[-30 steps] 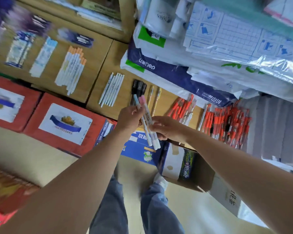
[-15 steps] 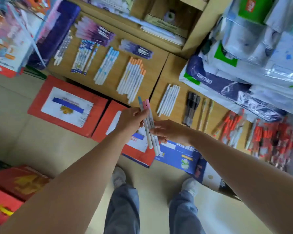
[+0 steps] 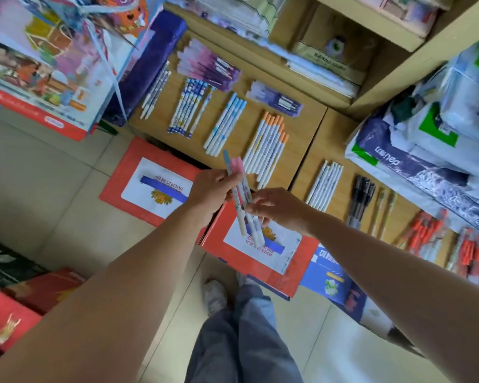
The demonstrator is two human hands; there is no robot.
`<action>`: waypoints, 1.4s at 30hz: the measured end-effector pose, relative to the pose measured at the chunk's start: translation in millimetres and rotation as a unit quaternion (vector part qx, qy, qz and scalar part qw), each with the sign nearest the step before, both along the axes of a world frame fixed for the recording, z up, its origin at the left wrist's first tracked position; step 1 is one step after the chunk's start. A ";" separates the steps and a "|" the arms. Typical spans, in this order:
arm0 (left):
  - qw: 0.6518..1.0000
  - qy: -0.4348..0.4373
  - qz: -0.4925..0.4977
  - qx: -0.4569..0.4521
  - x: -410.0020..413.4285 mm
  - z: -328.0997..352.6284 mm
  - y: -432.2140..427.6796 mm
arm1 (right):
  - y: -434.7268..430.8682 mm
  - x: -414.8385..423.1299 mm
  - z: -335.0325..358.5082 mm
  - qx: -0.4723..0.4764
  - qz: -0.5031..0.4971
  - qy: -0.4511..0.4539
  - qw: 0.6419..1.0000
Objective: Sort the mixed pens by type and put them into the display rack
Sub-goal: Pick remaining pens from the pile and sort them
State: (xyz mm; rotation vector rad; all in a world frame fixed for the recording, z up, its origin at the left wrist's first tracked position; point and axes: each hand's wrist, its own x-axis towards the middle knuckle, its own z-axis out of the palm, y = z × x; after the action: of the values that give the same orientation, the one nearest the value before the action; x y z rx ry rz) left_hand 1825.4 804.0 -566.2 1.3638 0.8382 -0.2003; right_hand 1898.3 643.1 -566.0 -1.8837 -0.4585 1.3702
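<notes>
Low wooden table (image 3: 311, 125) against shelving, tiled floor (image 3: 39, 175) below, and two red boxes (image 3: 130, 172) lying flat on the floor in front of it. Pens are already laid out in rows by type: blue-capped pens (image 3: 226, 124), orange-capped pens (image 3: 268, 147), plain white pens (image 3: 325, 185), black pens (image 3: 361, 200), and a messy pile of red pens (image 3: 426, 233) far right. Wrapped paper reams (image 3: 415, 172) are stacked above those.

Compared with a second ago the view has swung left – the bundle was in front of the black pens then, now it sits just below the orange-capped row. The grip looks the same.

The held pens (image 3: 242, 200) are in the air between both hands, over the nearer red box – a small bunch of white printed barrels, tilted, with one light blue cap and pink caps pointing away from the person. Left hand (image 3: 210, 189) has its fingers curled round the upper part; right hand (image 3: 277, 208) pinches the lower barrels with its fingertips
</notes>
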 end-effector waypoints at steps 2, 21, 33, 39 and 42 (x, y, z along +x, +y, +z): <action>1.000 0.007 -0.003 0.010 6.3 2.1 5.9 | 4.4 10.2 -1.5 -0.012 0.006 -0.011 1.000; 0.980 0.056 -0.102 0.162 78.4 -34.0 64.1 | 18.4 86.5 -48.8 -0.177 -0.222 -0.089 0.955; 0.946 0.032 -0.258 0.193 134.5 -57.8 55.0 | -21.6 97.2 -68.0 -0.323 -0.243 -0.138 0.904; 0.938 0.019 -0.284 0.199 143.5 -68.5 45.6 | -19.1 96.8 -82.4 -0.342 -0.209 -0.174 0.899; 0.941 0.014 -0.277 0.194 143.5 -73.8 41.1 | -20.3 95.9 -83.2 -0.338 -0.194 -0.218 0.895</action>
State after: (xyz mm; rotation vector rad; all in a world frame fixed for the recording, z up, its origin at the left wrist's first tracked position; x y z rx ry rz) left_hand 1968.9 845.0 -640.1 1.9601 0.5084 -0.5119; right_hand 1994.2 622.7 -649.1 -2.6876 0.2357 0.8790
